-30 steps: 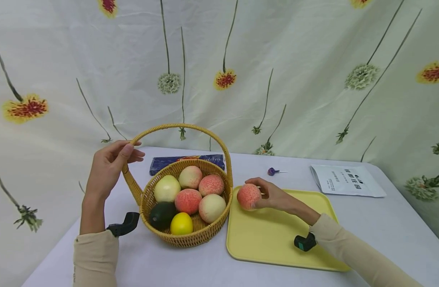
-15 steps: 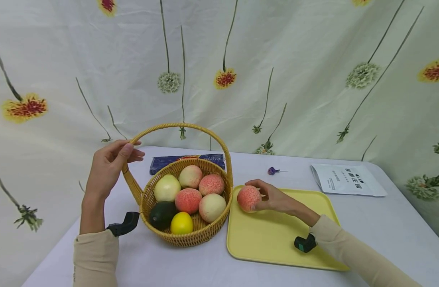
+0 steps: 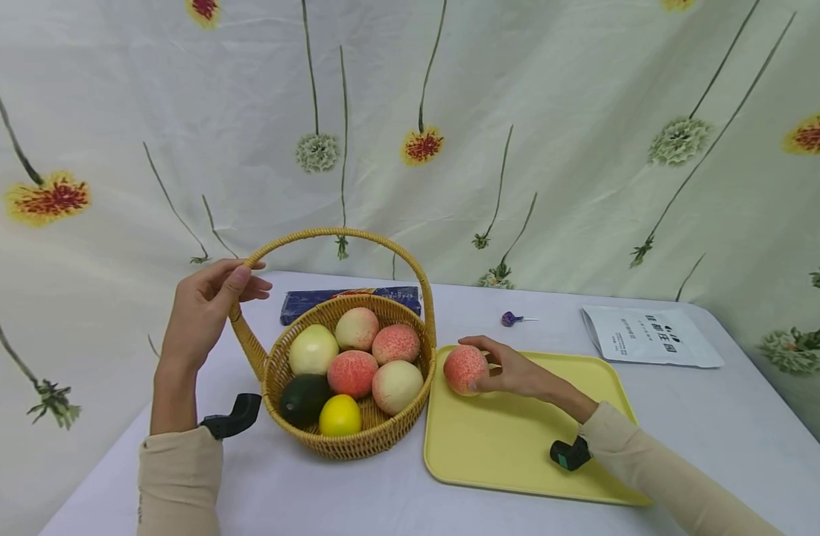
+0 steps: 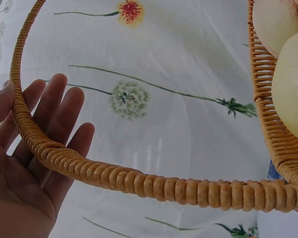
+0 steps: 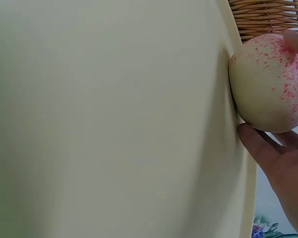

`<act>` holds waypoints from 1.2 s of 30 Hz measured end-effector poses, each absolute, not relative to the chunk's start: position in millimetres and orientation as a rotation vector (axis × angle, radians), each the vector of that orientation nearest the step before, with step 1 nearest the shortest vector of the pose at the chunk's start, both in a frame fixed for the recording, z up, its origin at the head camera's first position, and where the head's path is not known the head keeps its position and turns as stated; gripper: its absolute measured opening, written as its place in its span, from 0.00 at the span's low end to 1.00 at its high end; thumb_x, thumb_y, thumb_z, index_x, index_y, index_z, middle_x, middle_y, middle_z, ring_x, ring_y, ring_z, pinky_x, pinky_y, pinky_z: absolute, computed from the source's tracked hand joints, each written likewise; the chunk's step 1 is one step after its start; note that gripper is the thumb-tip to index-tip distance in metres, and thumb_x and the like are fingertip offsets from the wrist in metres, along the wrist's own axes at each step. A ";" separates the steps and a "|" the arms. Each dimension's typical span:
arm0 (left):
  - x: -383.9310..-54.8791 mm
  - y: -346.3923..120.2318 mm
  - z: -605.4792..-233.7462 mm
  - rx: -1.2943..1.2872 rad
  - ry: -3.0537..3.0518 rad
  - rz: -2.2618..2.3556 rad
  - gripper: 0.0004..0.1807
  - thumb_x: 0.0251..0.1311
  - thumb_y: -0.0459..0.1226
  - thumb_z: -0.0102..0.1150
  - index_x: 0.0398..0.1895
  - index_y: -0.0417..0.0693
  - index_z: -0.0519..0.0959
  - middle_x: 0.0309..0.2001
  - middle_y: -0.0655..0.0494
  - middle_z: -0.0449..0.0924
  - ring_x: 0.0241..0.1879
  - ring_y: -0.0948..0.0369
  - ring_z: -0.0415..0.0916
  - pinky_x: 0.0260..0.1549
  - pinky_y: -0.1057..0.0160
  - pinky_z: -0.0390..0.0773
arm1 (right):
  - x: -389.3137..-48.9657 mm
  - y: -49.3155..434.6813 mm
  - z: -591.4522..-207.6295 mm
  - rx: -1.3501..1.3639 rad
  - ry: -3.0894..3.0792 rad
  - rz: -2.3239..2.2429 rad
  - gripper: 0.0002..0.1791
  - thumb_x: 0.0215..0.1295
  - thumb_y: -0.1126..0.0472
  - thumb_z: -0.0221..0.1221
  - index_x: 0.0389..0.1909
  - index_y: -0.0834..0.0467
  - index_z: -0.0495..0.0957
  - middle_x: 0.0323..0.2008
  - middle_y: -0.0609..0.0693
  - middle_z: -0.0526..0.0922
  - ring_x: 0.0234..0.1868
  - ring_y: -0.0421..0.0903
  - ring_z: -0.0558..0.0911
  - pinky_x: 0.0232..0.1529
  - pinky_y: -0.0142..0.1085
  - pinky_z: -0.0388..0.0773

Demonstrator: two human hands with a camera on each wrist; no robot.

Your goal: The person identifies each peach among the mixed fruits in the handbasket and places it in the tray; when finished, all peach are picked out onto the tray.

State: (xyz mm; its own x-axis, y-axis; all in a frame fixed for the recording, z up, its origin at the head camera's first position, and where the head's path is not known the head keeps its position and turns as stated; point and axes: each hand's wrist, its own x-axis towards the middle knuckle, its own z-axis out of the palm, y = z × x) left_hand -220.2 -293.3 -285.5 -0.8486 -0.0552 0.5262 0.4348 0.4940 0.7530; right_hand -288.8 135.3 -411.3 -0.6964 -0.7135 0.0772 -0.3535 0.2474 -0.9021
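My left hand (image 3: 198, 313) pinches the left side of the arched handle (image 3: 336, 233) of a woven wicker basket (image 3: 356, 448), thumb on the near side, the other fingers loosely spread behind it. In the basket lie several peaches (image 3: 352, 374), a pale green round fruit (image 3: 313, 350), a dark green avocado (image 3: 305, 400) and a yellow lemon (image 3: 339, 415). To the right, my right hand (image 3: 517, 372) holds a pink-speckled peach (image 3: 465, 370) between thumb and fingers at the yellow tray's (image 3: 503, 454) far left corner, close beside the basket. The right wrist view shows its paler side (image 5: 260, 94) near the tray rim.
Behind the basket lies a dark blue spaghetti pack (image 3: 309, 304). A purple-wrapped lollipop (image 3: 510, 319) rests beyond the tray, and a white pouch (image 3: 654, 339) lies at the back right. A flower-patterned cloth (image 3: 557, 149) hangs behind the white-covered table (image 3: 282, 499).
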 end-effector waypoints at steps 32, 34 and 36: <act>-220.2 -292.5 -284.2 -0.300 -2.255 -1.328 0.17 0.70 0.43 0.49 0.52 0.43 0.78 0.33 0.68 0.84 0.35 0.69 0.83 0.39 0.75 0.78 | -268.7 91.6 -314.0 -1.478 2.435 -1.147 0.36 0.57 0.56 0.68 0.66 0.52 0.66 0.64 0.47 0.70 0.64 0.49 0.70 0.62 0.47 0.70; -220.1 -292.3 -283.9 -0.298 -2.257 -1.329 0.17 0.70 0.43 0.49 0.52 0.43 0.78 0.33 0.68 0.84 0.35 0.69 0.83 0.39 0.75 0.78 | -269.2 88.1 -309.2 -1.505 2.461 -1.106 0.36 0.56 0.56 0.69 0.66 0.52 0.67 0.62 0.46 0.71 0.60 0.50 0.73 0.58 0.46 0.73; -220.1 -292.1 -283.5 -0.301 -2.256 -1.331 0.16 0.70 0.43 0.49 0.52 0.43 0.78 0.34 0.68 0.84 0.35 0.69 0.83 0.39 0.75 0.78 | -269.1 85.0 -304.6 -1.527 2.478 -1.077 0.36 0.55 0.56 0.69 0.65 0.52 0.67 0.60 0.46 0.72 0.56 0.51 0.75 0.55 0.46 0.76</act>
